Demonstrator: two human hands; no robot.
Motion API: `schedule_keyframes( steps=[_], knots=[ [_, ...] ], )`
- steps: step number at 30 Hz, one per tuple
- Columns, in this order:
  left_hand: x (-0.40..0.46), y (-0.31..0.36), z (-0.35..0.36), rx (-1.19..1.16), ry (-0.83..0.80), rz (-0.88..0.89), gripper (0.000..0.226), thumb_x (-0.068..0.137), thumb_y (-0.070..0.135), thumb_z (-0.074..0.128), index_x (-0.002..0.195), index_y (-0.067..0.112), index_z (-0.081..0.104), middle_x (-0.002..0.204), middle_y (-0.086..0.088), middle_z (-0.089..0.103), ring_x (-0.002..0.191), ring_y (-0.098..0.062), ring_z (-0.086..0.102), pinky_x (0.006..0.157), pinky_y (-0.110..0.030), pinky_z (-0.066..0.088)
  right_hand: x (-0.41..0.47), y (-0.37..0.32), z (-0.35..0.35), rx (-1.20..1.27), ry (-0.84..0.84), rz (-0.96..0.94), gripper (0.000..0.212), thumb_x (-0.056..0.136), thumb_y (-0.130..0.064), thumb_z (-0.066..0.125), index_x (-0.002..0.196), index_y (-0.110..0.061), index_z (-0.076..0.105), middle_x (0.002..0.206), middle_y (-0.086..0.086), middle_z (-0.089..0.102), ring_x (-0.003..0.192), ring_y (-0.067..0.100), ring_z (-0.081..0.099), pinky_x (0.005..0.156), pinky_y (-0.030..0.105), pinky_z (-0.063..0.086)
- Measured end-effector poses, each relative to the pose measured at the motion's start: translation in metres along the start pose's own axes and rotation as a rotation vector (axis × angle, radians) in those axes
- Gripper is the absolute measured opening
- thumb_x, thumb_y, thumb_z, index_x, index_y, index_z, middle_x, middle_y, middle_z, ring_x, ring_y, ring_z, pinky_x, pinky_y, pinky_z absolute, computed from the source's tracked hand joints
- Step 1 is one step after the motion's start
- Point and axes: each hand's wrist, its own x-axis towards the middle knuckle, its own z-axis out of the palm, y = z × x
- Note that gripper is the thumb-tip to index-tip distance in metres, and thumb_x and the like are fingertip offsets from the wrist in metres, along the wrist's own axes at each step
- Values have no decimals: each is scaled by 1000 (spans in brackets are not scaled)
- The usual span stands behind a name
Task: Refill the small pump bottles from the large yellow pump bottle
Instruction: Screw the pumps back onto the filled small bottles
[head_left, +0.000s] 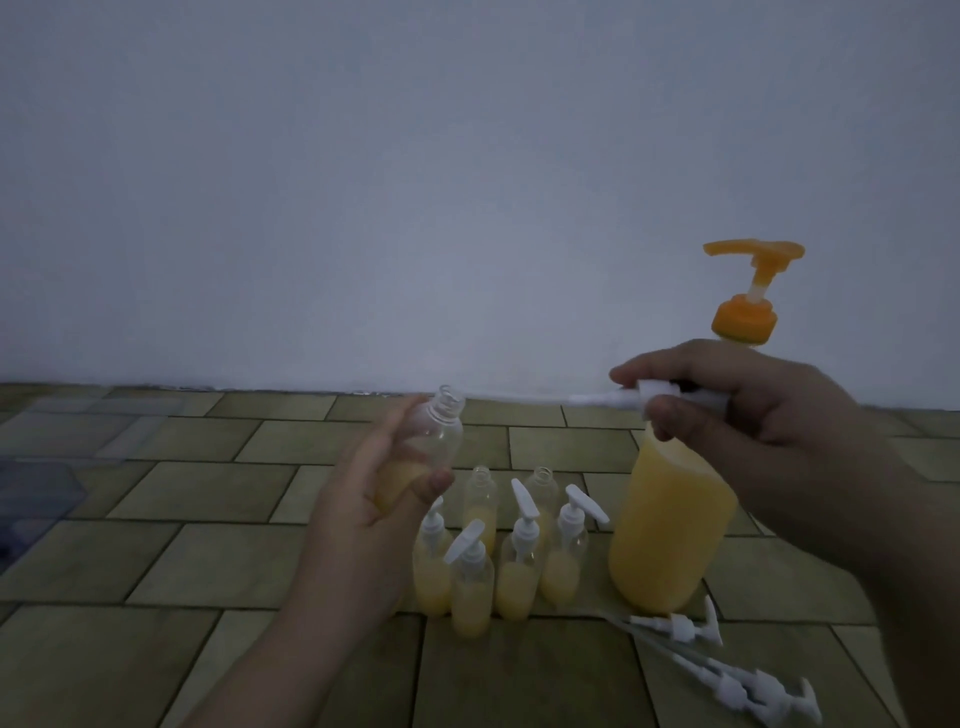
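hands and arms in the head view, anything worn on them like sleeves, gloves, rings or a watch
Both are bare. The left hand and the right hand show no gloves, and no rings can be made out in the dim picture. Both forearms are uncovered as far as the frame shows, with no sleeve, watch or band visible.

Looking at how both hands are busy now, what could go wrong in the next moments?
1. The left hand holds the open small bottle tilted, with yellow liquid inside; more tilt could spill it.
2. The right hand must guide the white pump's long thin tube into that narrow neck; it may miss and drip.
3. The small bottles stand crowded beside the large yellow bottle; a forearm could knock them over, and two of them are uncapped.
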Motion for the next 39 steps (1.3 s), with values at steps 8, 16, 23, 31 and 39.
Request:
schedule_keyframes(
  steps=[8, 16, 23, 31, 39],
  knots=[
    [0, 1, -2, 170, -21, 87, 55, 81, 21, 67, 116, 58, 45, 110, 42, 49, 104, 14, 48, 77, -1, 38, 15, 0, -14, -110, -114, -24, 21, 83, -41, 46, 99, -50, 56, 87, -28, 59, 85, -4, 55, 66, 3, 38],
    [-7, 16, 9, 177, -157, 133, 47, 74, 52, 62, 119, 52, 49, 116, 33, 56, 104, 13, 53, 81, -1, 39, 40, -26, 10, 348, -142, 81, 51, 59, -41, 71, 107, -26, 59, 80, -2, 70, 68, 16, 68, 66, 31, 59],
    [-11, 14, 17, -174, -166, -79, 44, 73, 37, 72, 116, 36, 61, 105, 13, 71, 101, -4, 65, 83, -27, 53, 30, -31, 66, 624, 111, 229, 35, 66, -34, 78, 93, -18, 63, 58, -5, 52, 53, 5, 51, 52, 15, 43],
    [-8, 19, 18, -219, -159, -127, 39, 71, 36, 74, 109, 38, 65, 103, 17, 71, 99, 0, 65, 80, -23, 53, 30, -27, 61, 857, 60, 277, 72, 60, -8, 74, 127, -19, 48, 93, 14, 68, 89, 27, 65, 78, 36, 57],
    [-8, 22, 22, -203, -163, -115, 48, 72, 40, 75, 118, 34, 62, 105, 15, 71, 100, -2, 65, 78, -21, 53, 28, -25, 56, 959, -2, 290, 70, 66, -4, 71, 129, -21, 46, 85, 6, 67, 89, 25, 66, 75, 31, 56]
  ],
)
